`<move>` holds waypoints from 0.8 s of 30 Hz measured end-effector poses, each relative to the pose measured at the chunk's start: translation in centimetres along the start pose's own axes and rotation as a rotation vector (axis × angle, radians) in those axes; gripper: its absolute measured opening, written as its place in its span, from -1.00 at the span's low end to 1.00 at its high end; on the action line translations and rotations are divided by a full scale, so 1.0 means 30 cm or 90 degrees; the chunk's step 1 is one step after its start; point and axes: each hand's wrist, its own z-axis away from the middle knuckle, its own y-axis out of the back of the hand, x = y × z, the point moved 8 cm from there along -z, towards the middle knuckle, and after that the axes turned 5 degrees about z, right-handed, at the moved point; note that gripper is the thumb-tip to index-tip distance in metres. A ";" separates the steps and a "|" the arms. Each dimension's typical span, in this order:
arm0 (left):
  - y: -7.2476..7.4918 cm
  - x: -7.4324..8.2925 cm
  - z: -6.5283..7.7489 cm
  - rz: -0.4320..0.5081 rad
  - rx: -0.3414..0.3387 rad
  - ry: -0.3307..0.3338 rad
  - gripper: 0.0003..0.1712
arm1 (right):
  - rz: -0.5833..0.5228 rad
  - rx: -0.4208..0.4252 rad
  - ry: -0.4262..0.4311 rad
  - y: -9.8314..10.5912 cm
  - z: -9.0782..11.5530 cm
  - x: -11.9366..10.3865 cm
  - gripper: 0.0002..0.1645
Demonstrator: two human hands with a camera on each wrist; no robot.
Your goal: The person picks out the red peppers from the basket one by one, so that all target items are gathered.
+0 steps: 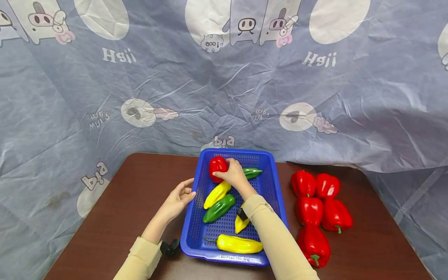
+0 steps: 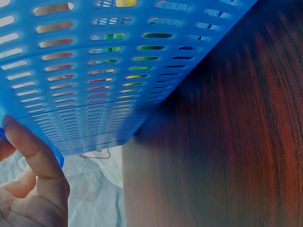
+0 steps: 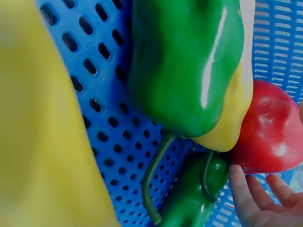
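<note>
A blue perforated basket (image 1: 280, 202) stands on the table with long yellow and green peppers inside. My right hand (image 1: 233, 175) reaches into its far left corner and grips a red bell pepper (image 1: 218, 168), thumb on one side and fingers on the other. In the right wrist view, fingertips (image 3: 236, 175) touch this red pepper (image 3: 270, 130) beside a green pepper (image 3: 189, 66). At the basket's left side, my left hand (image 1: 178, 199) holds the rim between thumb and fingers. The left wrist view shows a finger (image 2: 35, 151) against the blue outer wall (image 2: 85, 85).
Right of the basket, several red bell peppers (image 1: 309, 210) lie grouped on the dark brown table (image 1: 147, 186). A long yellow pepper (image 1: 239, 244) lies at the basket's near end. Behind the table hangs a grey-blue printed cloth (image 1: 210, 93).
</note>
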 end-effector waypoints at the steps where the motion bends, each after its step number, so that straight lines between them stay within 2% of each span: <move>1: 0.000 0.001 0.000 -0.001 0.001 0.001 -0.34 | 0.003 0.002 0.003 0.000 0.000 -0.001 -0.07; 11: -0.001 0.001 0.003 -0.007 0.001 0.005 -0.34 | 0.036 0.008 0.010 -0.015 -0.008 0.008 -0.16; 19: -0.004 0.009 0.006 -0.004 -0.001 -0.009 -0.34 | 0.021 0.028 0.018 -0.017 -0.012 0.013 -0.13; 24: -0.002 0.010 0.003 -0.008 0.001 -0.005 -0.34 | 0.014 0.020 0.002 -0.019 -0.012 0.018 -0.11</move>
